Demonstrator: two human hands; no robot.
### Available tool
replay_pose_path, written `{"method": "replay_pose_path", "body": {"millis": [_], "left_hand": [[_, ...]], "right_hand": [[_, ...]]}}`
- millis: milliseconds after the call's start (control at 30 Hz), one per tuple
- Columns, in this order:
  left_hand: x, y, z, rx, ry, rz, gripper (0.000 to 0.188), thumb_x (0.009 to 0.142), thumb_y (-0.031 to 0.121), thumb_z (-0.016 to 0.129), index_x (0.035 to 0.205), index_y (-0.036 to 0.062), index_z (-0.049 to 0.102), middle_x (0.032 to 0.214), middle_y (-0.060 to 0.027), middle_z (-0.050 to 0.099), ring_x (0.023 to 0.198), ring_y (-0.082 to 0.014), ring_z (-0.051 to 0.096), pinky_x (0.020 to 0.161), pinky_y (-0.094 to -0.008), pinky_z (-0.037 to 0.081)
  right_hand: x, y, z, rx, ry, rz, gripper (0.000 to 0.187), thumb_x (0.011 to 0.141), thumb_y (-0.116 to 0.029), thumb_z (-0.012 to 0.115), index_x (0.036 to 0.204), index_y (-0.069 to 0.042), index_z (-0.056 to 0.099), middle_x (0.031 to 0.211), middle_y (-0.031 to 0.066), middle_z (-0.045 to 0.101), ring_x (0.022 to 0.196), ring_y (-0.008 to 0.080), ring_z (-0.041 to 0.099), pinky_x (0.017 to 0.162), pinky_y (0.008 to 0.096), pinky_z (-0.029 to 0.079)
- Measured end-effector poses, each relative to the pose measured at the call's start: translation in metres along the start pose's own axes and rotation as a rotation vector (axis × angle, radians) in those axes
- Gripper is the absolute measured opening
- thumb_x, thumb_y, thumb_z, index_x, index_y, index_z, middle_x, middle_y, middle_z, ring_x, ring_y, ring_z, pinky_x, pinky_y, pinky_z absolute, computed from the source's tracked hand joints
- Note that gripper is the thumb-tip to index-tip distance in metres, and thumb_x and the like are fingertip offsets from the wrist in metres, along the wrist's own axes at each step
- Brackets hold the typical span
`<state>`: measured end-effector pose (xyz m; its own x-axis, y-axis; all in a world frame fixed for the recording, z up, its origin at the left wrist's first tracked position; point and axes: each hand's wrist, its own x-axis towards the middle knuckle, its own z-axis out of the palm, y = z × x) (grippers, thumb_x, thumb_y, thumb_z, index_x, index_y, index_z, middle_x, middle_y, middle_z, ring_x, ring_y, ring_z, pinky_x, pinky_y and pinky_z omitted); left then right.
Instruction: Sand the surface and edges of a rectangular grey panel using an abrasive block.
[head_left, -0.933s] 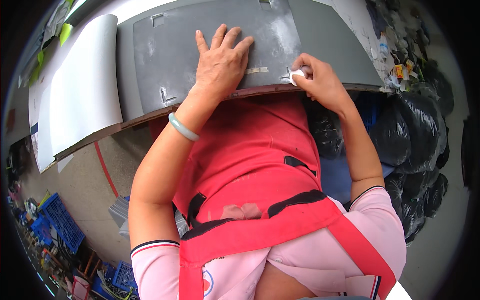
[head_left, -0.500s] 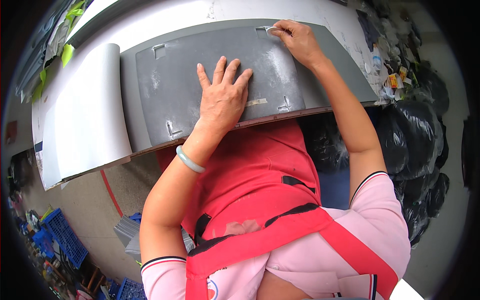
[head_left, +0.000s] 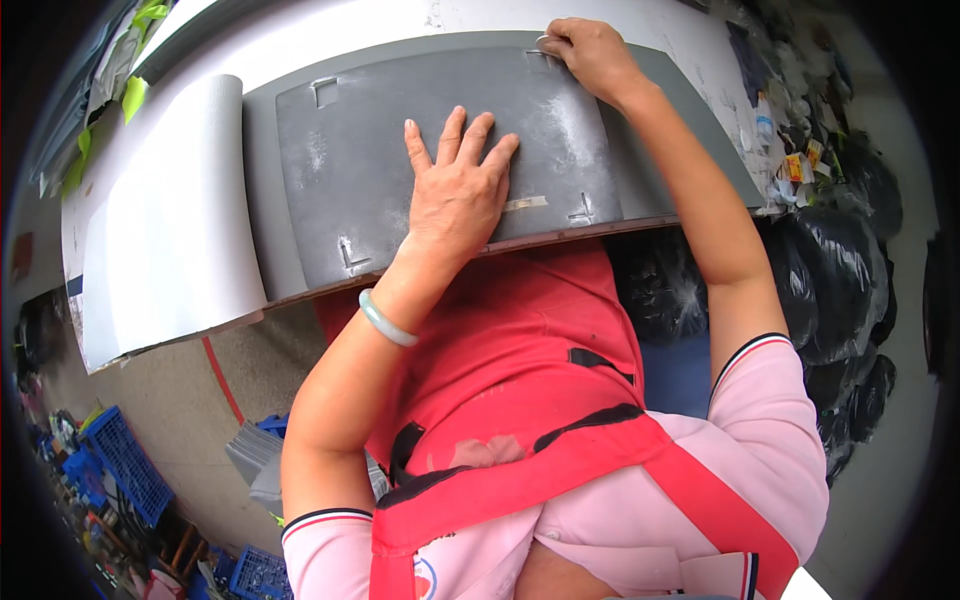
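Observation:
A dark grey template panel [head_left: 360,190] with cut-out slots at its corners lies on a grey sheet [head_left: 270,200] at the table's near edge. Spread flat on the middle of the panel, my left hand [head_left: 455,195] has its fingers apart. My right hand [head_left: 600,62] pinches a thin, rounded white piece of chalk [head_left: 549,45] at the panel's far right cut-out [head_left: 540,62]. White powdery smears mark the panel's right side and the edges of its cut-outs. A strip of tan tape [head_left: 525,203] sits near its front edge.
The sheet's pale roll [head_left: 170,210] curls over the table's left part. Black plastic bags [head_left: 830,280] are heaped at the right, below small bottles and boxes [head_left: 795,168]. Blue crates [head_left: 128,465] stand on the floor at lower left.
My right hand has shifted slightly farther away, bringing the chalk to the far edge of the cut-out. My left hand stays flat on the panel. The whole view has moved a little.

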<state>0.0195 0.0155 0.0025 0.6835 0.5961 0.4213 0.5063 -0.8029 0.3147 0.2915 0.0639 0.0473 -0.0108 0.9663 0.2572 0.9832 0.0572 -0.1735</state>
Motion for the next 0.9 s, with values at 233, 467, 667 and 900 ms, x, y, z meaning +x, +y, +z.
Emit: {"method": "replay_pose_path", "body": {"millis": [233, 467, 667, 900], "left_hand": [[0.0, -0.001, -0.001, 0.009, 0.001, -0.001, 0.032, 0.095, 0.021, 0.061, 0.126, 0.0169, 0.067, 0.137, -0.0104, 0.057, 0.137, -0.0349, 0.047, 0.113, -0.0746, 0.02], [-0.001, -0.001, -0.001, 0.026, -0.015, -0.037, 0.033, 0.096, 0.018, 0.061, 0.129, 0.0189, 0.065, 0.141, -0.009, 0.055, 0.139, -0.0334, 0.045, 0.114, -0.0712, 0.023], [0.0, 0.002, 0.003, 0.016, 0.009, -0.024, 0.031, 0.097, 0.026, 0.062, 0.126, 0.018, 0.066, 0.139, -0.0083, 0.056, 0.139, -0.0332, 0.045, 0.112, -0.0744, 0.023], [-0.001, 0.0, 0.005, -0.009, 0.024, -0.019, 0.037, 0.095, 0.027, 0.062, 0.129, 0.0136, 0.064, 0.141, -0.012, 0.05, 0.14, -0.0344, 0.04, 0.11, -0.0781, 0.022]], "right_hand": [[-0.015, -0.016, 0.003, 0.548, 0.011, 0.505, 0.023, 0.093, -0.02, 0.068, 0.108, -0.003, 0.068, 0.079, 0.0004, 0.064, 0.066, 0.0075, 0.06, 0.058, 0.0263, 0.052], [0.012, -0.011, -0.01, 0.36, -0.325, 0.469, 0.033, 0.089, -0.02, 0.069, 0.118, -0.004, 0.068, 0.085, 0.0068, 0.069, 0.064, 0.0117, 0.065, 0.058, 0.0284, 0.057], [0.028, -0.067, -0.005, 0.578, -0.078, 0.351, 0.024, 0.096, -0.019, 0.068, 0.115, -0.004, 0.07, 0.081, 0.002, 0.068, 0.068, 0.0084, 0.062, 0.061, 0.0249, 0.054], [0.076, -0.174, 0.052, 0.396, -0.001, -0.199, 0.025, 0.096, -0.028, 0.065, 0.103, -0.005, 0.073, 0.091, 0.0176, 0.072, 0.084, 0.0355, 0.07, 0.082, 0.0423, 0.055]]}}
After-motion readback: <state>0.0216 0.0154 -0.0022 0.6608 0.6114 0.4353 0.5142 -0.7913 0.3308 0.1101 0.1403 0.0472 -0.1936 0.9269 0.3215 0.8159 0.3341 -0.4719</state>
